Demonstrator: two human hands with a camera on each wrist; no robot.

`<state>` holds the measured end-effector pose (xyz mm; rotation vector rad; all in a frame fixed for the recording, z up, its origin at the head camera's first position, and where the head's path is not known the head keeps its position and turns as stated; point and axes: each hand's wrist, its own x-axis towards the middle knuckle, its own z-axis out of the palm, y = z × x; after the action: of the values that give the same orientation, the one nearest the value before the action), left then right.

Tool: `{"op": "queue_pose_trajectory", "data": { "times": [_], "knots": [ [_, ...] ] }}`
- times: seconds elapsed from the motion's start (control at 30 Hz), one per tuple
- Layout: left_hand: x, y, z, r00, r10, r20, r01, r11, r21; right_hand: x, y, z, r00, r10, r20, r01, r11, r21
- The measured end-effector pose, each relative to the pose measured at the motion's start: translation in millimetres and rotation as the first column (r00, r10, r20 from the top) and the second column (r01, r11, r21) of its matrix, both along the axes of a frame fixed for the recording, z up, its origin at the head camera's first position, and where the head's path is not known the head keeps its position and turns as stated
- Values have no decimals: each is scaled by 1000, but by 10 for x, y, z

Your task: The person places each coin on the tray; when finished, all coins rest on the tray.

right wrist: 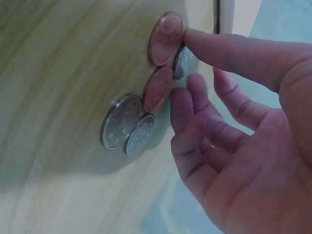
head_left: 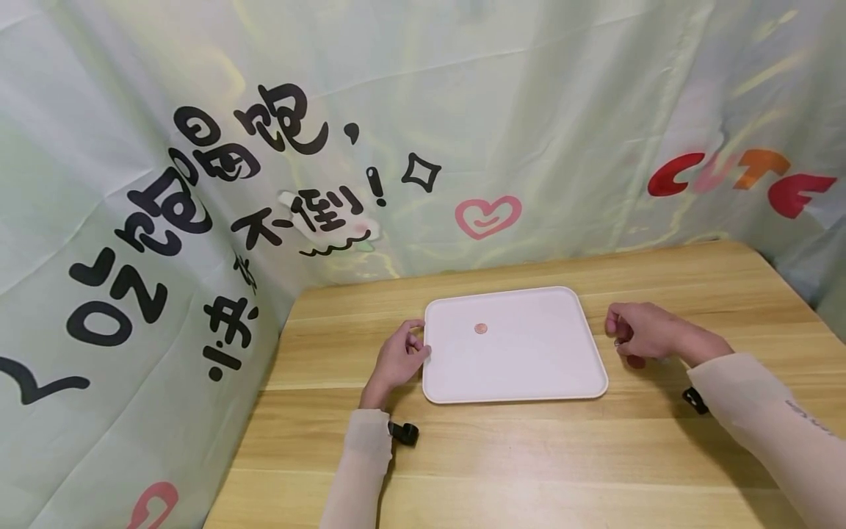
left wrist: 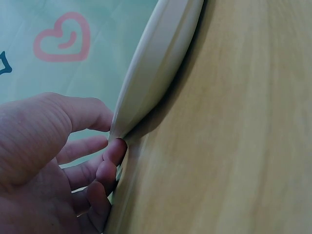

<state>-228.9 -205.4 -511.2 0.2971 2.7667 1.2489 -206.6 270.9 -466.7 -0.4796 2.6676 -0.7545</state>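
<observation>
A white, round-cornered tray [head_left: 529, 360] lies on the table with a single copper-coloured coin [head_left: 481, 328] on it. My left hand [head_left: 400, 358] grips the tray's left edge; in the left wrist view its thumb presses the rim and other fingertips meet the edge from below. Beyond the tray's right side, my right hand [head_left: 646, 330] reaches down over a small group of coins. The right wrist view shows two copper coins [right wrist: 165, 39] and several silver ones [right wrist: 122, 122] flat on the wood. Bent loosely, the right fingers [right wrist: 183, 105] surround a silver coin [right wrist: 183, 62], thumb tip close by it.
The wooden table [head_left: 502, 463] meets a pale printed curtain [head_left: 562, 132] along its back and left sides. Dark straps with small black devices [head_left: 405, 433] sit at both wrists, below light sleeves [head_left: 760, 419].
</observation>
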Motion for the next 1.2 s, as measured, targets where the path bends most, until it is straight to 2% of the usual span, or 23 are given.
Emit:
{"op": "queue_pose_trajectory", "data": {
  "times": [0.3, 0.5, 0.73, 0.97, 1.2],
  "knots": [
    [-4, -15, -16, 1000, -14, -17, 14, 1000, -5, 11, 10, 38, 1000, 2, 30, -2, 1000, 3],
    [-11, -16, -35, 1000, -8, -14, 8, 1000, -15, 34, -23, 6, 999, 1, 54, 1, 999, -40],
    [8, -7, -8, 1000, -7, 1, 7, 1000, -18, 40, 7, -2, 1000, -23, -10, 23, 998, -51],
    [10, -6, 0, 1000, -3, 16, 3, 1000, -13, 10, 14, 4, 1000, -14, 16, 15, 999, -32],
    [-2, -17, -18, 1000, 0, 13, 0, 1000, -6, -51, -9, 42, 1000, 13, -12, -13, 1000, 23]
  ]
}}
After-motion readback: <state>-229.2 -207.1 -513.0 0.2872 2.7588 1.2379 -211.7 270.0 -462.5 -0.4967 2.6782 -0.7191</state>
